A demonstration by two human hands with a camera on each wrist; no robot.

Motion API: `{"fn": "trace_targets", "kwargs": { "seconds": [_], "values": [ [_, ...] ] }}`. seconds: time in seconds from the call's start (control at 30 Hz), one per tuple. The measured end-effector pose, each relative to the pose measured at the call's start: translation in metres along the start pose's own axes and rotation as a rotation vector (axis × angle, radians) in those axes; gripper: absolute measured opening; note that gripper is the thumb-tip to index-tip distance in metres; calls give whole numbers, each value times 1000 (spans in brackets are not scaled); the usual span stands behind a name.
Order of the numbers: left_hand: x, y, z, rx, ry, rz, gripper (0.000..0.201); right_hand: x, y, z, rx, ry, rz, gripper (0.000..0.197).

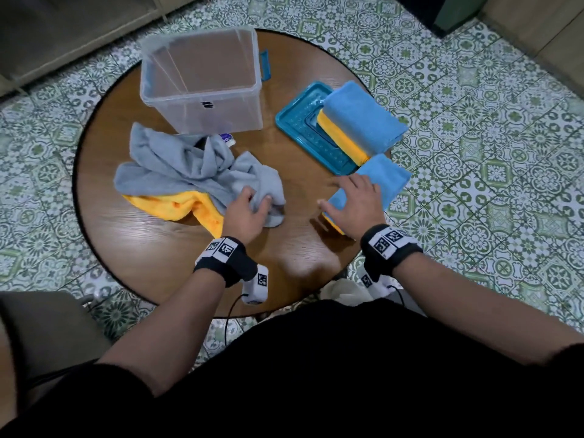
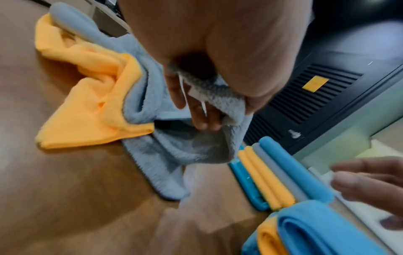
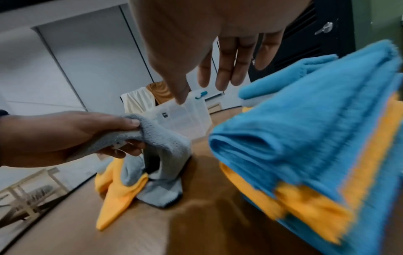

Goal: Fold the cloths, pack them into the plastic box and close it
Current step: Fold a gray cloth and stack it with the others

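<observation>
A crumpled grey cloth (image 1: 196,165) lies on the round wooden table (image 1: 177,245) over a rumpled yellow cloth (image 1: 172,205). My left hand (image 1: 249,207) pinches the grey cloth's (image 2: 196,146) near corner between thumb and fingers (image 3: 122,127). My right hand (image 1: 355,200) hovers with straight, spread fingers (image 3: 226,69) over a folded blue-and-yellow stack (image 1: 379,181) at the table's right edge, holding nothing. A second folded stack (image 1: 360,124) of blue and yellow cloths sits on the teal lid (image 1: 303,134). The clear plastic box (image 1: 202,80) stands open and empty at the back.
The table is small; patterned floor tiles (image 1: 474,153) surround it. A small white and purple object (image 1: 228,139) lies between the box and the grey cloth. Bare wood shows in the table's front middle. A dark door (image 3: 305,43) stands behind.
</observation>
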State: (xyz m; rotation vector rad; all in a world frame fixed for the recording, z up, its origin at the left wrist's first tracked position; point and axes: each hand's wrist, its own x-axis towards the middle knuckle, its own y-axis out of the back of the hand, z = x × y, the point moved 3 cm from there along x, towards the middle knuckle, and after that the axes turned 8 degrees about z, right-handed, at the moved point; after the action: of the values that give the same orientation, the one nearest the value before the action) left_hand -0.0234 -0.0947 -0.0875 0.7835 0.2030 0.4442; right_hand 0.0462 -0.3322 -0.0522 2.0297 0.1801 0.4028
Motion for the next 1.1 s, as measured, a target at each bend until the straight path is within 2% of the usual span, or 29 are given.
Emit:
{"fn": "trace_targets", "kwargs": {
  "seconds": [0.1,0.2,0.27,0.33,0.4,0.47,0.53,0.63,0.7,0.77,0.8,0.87,0.93,0.97,1.03,1.07,1.1],
  "values": [
    [-2,33,24,-147,-140,-14,27,8,-2,-42,151,72,-127,68],
    [-6,68,44,-325,-170,-80,29,9,-13,-88,276,102,-230,84],
    [-8,90,52,-454,-150,-132,31,7,-17,-117,413,82,-213,78],
    [-12,113,56,-577,-133,-155,30,6,-16,-141,615,58,-134,66],
    [-17,134,53,-672,-127,-164,41,10,-11,-160,786,84,-52,69],
    [-19,151,47,-709,-125,-172,56,18,-7,-172,762,160,-11,77],
    [-20,159,38,-809,-85,-207,57,25,-4,-184,710,225,-66,66],
    [-21,167,25,-1103,90,-228,65,32,-3,-196,750,169,-138,48],
    [-19,171,16,-1178,168,-175,70,37,-1,-198,781,104,-120,41],
    [-18,172,13,-1122,163,-141,71,43,2,-200,816,68,-110,36],
    [-19,172,14,-1023,122,-121,68,46,3,-201,827,58,-116,32],
    [-19,168,12,-723,11,-67,52,49,7,-204,828,59,-131,18],
    [-19,163,9,-501,-41,10,30,48,11,-208,856,86,-162,9],
    [-18,163,8,-445,-33,71,26,47,14,-209,878,108,-185,13],
    [-15,165,7,-402,-20,161,24,45,17,-212,896,173,-252,36],
    [-14,165,9,-403,-41,163,21,45,18,-213,875,204,-282,45],
    [-11,163,10,-388,-71,150,21,44,19,-214,848,224,-309,44]
  ]
}}
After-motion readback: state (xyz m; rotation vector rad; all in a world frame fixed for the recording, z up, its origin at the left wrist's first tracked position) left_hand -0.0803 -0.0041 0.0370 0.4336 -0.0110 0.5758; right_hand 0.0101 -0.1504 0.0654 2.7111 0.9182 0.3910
